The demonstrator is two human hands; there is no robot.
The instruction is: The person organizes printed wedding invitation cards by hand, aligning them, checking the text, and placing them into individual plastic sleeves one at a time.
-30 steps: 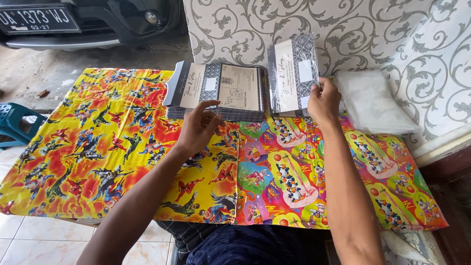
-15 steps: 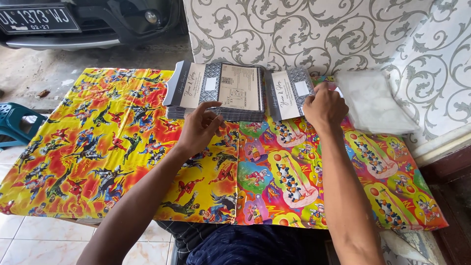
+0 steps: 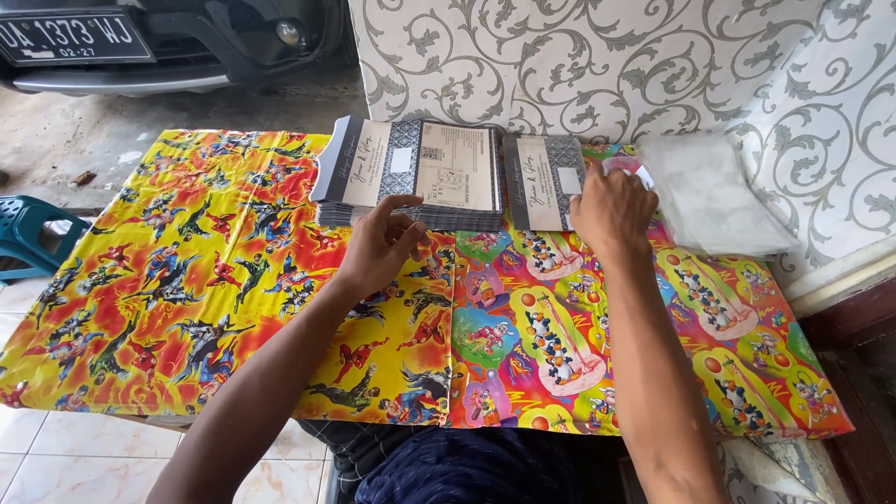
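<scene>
Soft, even daylight fills my view, bright without being harsh. The tabletop with its glossy patterned covering shows saturated colour and only faint sheen, no hard glare. My left hand casts a weak, diffuse shadow just under its fingers; my right hand does likewise. Everything from my forearms to the patterned wall is sharp, with no motion blur. Under the car at the upper left it is dark. The tabletop's edges bow slightly, showing wide-angle distortion.
</scene>
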